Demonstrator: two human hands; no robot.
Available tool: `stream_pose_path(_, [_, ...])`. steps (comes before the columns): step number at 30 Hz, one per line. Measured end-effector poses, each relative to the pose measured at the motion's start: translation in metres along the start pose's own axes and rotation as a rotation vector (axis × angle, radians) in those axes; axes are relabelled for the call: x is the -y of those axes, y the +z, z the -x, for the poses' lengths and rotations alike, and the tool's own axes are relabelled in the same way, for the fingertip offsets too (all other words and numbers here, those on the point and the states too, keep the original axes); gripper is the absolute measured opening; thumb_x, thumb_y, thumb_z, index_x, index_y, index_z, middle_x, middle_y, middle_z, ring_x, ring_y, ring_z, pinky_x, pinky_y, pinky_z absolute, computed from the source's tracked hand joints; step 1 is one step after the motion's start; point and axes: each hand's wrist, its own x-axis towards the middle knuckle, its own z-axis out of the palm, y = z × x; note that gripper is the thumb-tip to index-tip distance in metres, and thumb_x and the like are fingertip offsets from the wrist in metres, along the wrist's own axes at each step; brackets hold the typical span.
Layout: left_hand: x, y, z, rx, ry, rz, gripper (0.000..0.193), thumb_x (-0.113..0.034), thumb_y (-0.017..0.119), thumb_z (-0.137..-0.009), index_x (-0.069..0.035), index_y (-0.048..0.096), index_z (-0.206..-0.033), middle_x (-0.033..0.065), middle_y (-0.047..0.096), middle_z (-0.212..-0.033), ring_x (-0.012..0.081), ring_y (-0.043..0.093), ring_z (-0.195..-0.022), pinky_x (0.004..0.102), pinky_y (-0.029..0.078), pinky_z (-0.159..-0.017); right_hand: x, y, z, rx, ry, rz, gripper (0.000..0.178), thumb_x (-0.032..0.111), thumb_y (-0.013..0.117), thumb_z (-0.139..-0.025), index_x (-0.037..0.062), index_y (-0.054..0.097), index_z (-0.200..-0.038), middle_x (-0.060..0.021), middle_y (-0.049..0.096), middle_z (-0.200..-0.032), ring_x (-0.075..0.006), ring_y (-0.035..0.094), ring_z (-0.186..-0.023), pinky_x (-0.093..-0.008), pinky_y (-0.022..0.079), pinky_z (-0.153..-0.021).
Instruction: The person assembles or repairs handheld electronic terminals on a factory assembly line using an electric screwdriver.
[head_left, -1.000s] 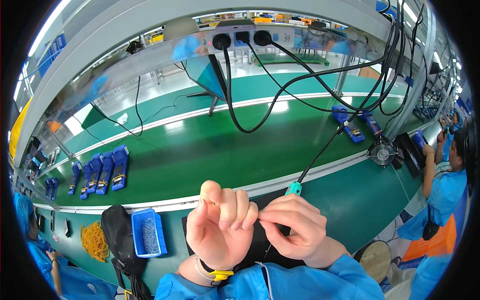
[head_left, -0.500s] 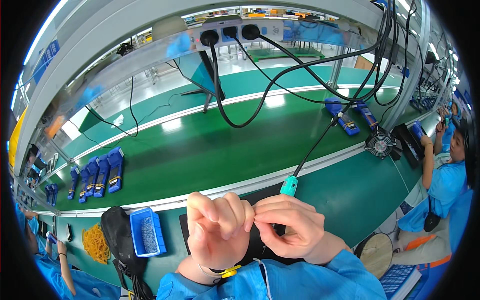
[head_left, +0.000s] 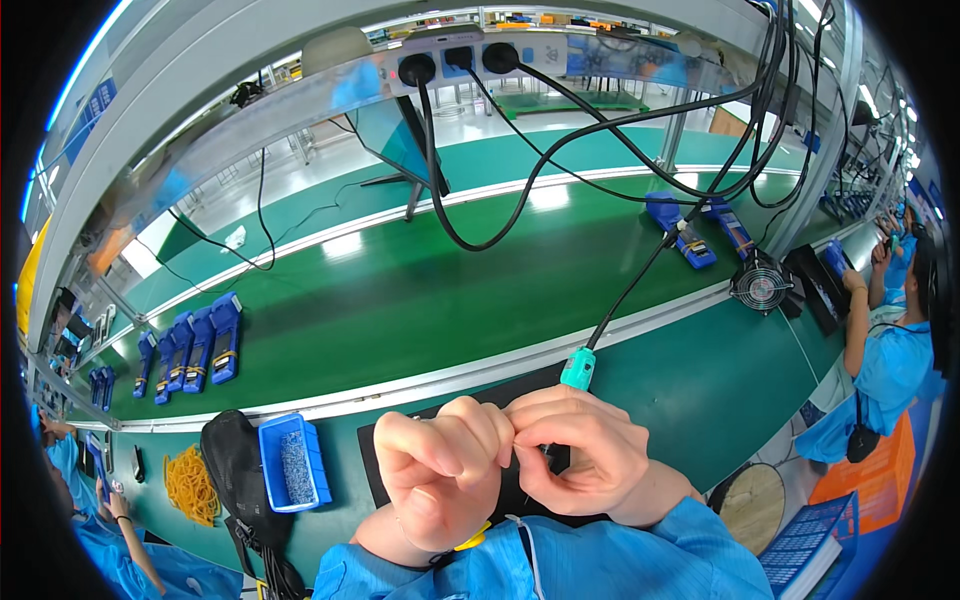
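Observation:
My left hand (head_left: pixel 438 470) is held up near my chest with its fingers curled in and the thumb folded toward them. Its fingertips meet those of my right hand (head_left: pixel 585 450), which is pinched closed. Whatever lies between the fingertips is too small or hidden to make out. Around my left wrist runs a band with a yellow piece (head_left: pixel 474 538). Both hands are above a black mat (head_left: pixel 372 462). Just beyond my right hand, a teal tool end (head_left: pixel 578 368) hangs on a black cord, its lower part hidden.
To the left are a blue bin of small metal parts (head_left: pixel 318 490), a black bag (head_left: pixel 235 470) and yellow rubber bands (head_left: pixel 192 485). Blue handheld devices (head_left: pixel 226 335) lie on the green conveyor (head_left: pixel 400 310). Black cables (head_left: pixel 530 190) droop overhead. A fan (head_left: pixel 760 287) stands right; co-workers sit both sides.
My left fingers have curled tighter and the thumb has tucked in. My right hand keeps its pinch almost in place. At right, the co-worker has shifted, exposing more of an orange crate.

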Motion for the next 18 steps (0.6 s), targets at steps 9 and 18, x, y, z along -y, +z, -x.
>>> stream_pose_path(9, [-0.0019,0.0006,0.0021,0.006,0.007,0.007,0.027,-0.030,0.053,-0.090,-0.007,0.040,-0.092,0.0020,0.041,-0.063,0.0160,0.037,-0.061,0.0326,0.036,-0.059,0.0004,0.0027,0.0013,-0.002,-0.011,0.011,0.026,-0.016,0.066,-0.060,-0.0049,0.058,-0.082,-0.0132,0.061,-0.076,-0.0263,0.063,-0.067,-0.0307,0.053,-0.061])
stream_pose_path(18, [-0.0038,-0.0037,0.0016,0.001,-0.013,0.014,0.027,-0.032,0.052,-0.090,-0.008,0.039,-0.093,0.0016,0.041,-0.063,0.0155,0.037,-0.061,0.0322,0.036,-0.058,-0.0014,0.0070,0.0006,0.003,0.001,-0.005,0.027,-0.016,0.067,-0.060,-0.0040,0.057,-0.082,-0.0121,0.060,-0.075,-0.0255,0.062,-0.067,-0.0303,0.052,-0.061])
